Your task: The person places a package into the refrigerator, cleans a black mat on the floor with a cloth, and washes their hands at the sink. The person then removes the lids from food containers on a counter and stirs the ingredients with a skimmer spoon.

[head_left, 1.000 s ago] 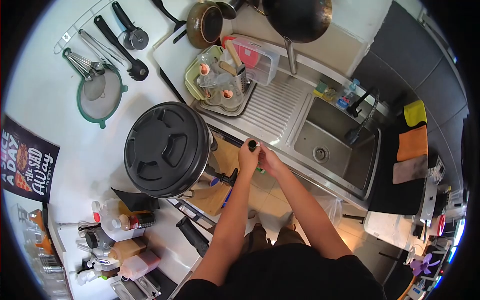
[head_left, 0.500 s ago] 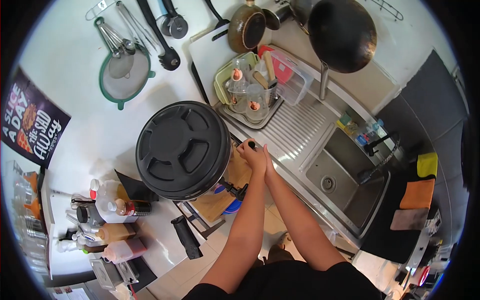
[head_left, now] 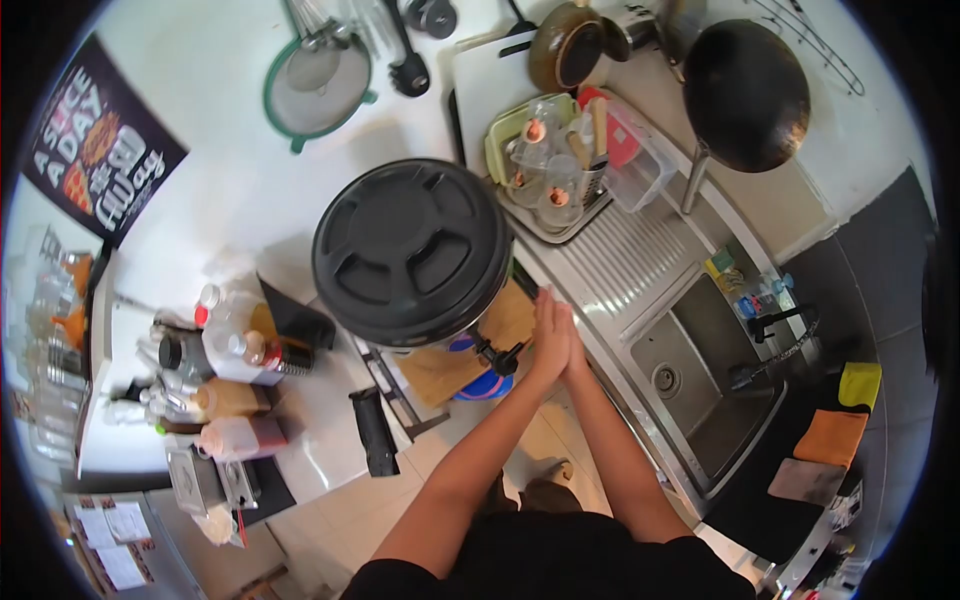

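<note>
Currently, the black tap point(head_left: 502, 357) on the lidded container point(head_left: 412, 255) lies just left of the left hand point(head_left: 548, 343), the nearer one, its long axis directed toward it. The right hand point(head_left: 573, 345) meets it palm to palm (enclosed contents cannot be determined), fingers extended forward.

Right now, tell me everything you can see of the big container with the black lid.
The container stands upright, left of the ribbed draining board. Its round, matte black lid looks like plastic, with a flat central disc and moulded hollows around it; it is on. The lid hides most of the body. A black tap juts toward the person. Neither hand appears to touch it; what it rests on is unclear.
</note>
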`<act>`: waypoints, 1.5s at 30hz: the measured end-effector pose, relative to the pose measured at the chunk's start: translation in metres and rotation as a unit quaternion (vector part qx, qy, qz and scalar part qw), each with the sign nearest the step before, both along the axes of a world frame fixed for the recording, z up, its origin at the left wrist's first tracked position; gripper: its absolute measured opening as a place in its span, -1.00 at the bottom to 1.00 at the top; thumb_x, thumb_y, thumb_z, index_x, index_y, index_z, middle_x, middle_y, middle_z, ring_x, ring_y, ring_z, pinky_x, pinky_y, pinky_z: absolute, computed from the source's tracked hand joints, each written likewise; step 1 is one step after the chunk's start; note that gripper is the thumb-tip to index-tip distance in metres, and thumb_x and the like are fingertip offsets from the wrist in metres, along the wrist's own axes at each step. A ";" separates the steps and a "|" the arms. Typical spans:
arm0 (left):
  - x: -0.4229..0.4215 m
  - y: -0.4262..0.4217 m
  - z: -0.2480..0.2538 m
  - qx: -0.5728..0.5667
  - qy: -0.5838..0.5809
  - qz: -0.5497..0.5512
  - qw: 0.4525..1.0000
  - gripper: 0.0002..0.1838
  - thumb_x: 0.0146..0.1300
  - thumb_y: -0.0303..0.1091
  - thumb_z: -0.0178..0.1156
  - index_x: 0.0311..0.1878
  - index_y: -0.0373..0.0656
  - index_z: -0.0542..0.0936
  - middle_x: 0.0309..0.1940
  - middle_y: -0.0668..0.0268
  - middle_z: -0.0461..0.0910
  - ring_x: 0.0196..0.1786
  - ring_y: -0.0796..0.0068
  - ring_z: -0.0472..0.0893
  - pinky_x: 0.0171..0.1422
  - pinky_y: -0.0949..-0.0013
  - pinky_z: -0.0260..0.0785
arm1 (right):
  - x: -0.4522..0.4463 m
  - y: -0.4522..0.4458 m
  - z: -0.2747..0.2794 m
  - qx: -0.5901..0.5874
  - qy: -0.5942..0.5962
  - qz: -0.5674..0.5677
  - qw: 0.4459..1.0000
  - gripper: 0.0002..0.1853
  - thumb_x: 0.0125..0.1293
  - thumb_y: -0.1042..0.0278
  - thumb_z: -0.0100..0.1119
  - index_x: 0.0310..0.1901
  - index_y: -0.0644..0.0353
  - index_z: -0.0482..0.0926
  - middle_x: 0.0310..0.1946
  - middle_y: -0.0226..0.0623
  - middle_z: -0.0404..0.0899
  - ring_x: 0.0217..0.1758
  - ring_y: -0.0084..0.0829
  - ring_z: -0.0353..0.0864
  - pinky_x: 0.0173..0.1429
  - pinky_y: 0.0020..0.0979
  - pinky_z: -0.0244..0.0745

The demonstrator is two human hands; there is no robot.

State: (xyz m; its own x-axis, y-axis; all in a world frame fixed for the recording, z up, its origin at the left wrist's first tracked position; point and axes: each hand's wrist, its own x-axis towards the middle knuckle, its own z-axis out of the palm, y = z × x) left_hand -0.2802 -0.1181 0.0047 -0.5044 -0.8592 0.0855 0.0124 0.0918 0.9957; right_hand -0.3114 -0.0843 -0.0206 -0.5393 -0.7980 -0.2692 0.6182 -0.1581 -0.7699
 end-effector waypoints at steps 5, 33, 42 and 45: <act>0.065 0.025 0.072 0.018 0.095 -0.158 0.983 -0.62 0.24 -0.29 -0.19 0.09 -0.25 0.30 0.23 0.07 0.00 0.29 0.29 -0.02 0.31 0.33 -0.22 | 0.035 0.041 0.075 -0.012 0.206 0.014 0.978 -0.45 0.29 -0.01 -0.40 0.15 0.25 0.14 0.11 -0.31 0.20 0.11 -0.45 0.22 0.13 -0.45 0.14; 0.383 0.035 -0.081 0.293 -0.095 0.221 0.925 -0.57 -0.10 -0.20 0.25 -0.26 -0.37 0.45 -0.56 0.27 0.49 -0.46 0.46 0.48 -0.39 0.45 0.30 | 0.269 -0.021 -0.067 0.244 0.138 0.537 0.796 -0.62 0.07 0.19 0.12 -0.14 0.24 0.35 -0.34 -0.38 0.46 -0.28 -0.57 0.47 -0.29 -0.53 0.37; 0.416 0.148 -0.037 0.272 0.051 0.290 0.916 -0.71 -0.05 -0.33 0.24 -0.29 -0.31 0.48 -0.52 0.34 0.50 -0.47 0.63 0.46 -0.41 0.57 0.27 | 0.302 0.068 -0.020 0.123 0.004 0.542 0.832 -0.72 0.07 0.37 0.11 -0.18 0.26 0.36 -0.32 -0.35 0.47 -0.28 -0.53 0.49 -0.23 -0.51 0.39; 0.442 0.185 -0.013 0.268 0.065 0.324 0.905 -0.73 -0.06 -0.37 0.24 -0.29 -0.30 0.48 -0.50 0.34 0.51 -0.45 0.64 0.46 -0.38 0.58 0.28 | 0.329 0.095 0.000 0.116 -0.066 0.558 0.819 -0.73 0.07 0.41 0.10 -0.18 0.27 0.35 -0.31 -0.33 0.47 -0.25 -0.52 0.48 -0.19 -0.50 0.38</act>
